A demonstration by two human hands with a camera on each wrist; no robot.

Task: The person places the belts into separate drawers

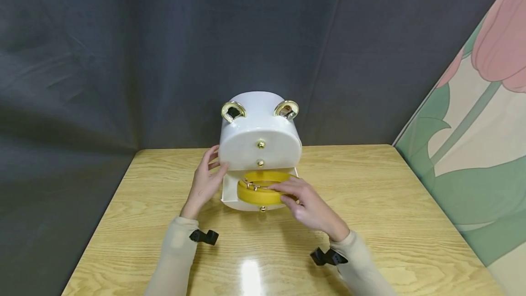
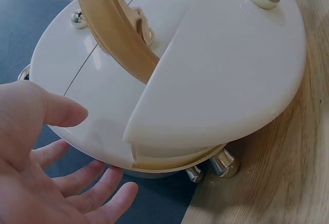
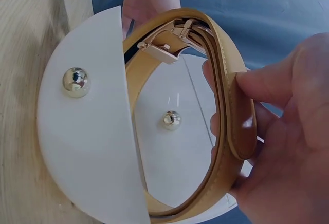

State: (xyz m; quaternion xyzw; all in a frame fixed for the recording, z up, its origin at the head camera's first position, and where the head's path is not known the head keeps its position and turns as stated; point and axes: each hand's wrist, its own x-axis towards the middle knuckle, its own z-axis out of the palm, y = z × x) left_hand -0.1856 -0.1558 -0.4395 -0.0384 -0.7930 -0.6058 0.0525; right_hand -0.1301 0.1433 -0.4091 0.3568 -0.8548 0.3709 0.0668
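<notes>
My right hand [image 1: 309, 204] is pinching the coiled yellow leather belt [image 1: 260, 189] lying in the open bottom drawer [image 1: 228, 192] of the glossy white rounded cabinet [image 1: 260, 136]. My left hand [image 1: 204, 181], fingers relaxed, is steadying the cabinet's side. The belt is looking light, springy and smooth, so I am gripping across its layered bands rather than the gold buckle [image 3: 160, 45].

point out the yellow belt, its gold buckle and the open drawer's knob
yellow belt [image 1: 250, 194], head view, front of the coil's outer band
gold buckle [image 3: 160, 49], right wrist view, middle of the clasp
drawer knob [image 3: 75, 81], right wrist view, centre of the gold ball
</notes>
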